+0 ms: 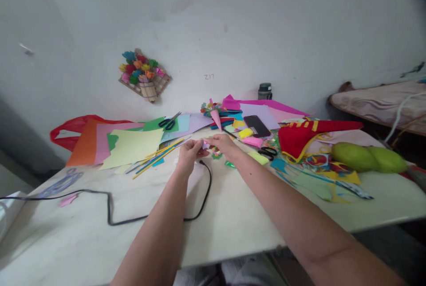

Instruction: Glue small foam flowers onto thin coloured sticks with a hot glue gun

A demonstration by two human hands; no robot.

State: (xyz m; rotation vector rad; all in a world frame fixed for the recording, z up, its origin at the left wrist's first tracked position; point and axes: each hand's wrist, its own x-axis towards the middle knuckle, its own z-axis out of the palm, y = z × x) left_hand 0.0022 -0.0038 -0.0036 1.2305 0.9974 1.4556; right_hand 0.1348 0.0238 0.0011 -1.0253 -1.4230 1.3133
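"Z17" on the wall (233,20)

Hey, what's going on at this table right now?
A person is doing paper craft at a white table. The left hand and right hand meet over the tabletop, pinching a small pink paper piece between them. Coloured paper sheets lie spread to the left, with black scissors behind them. A phone and red fabric sit to the right. A black cable runs across the table under the left arm.
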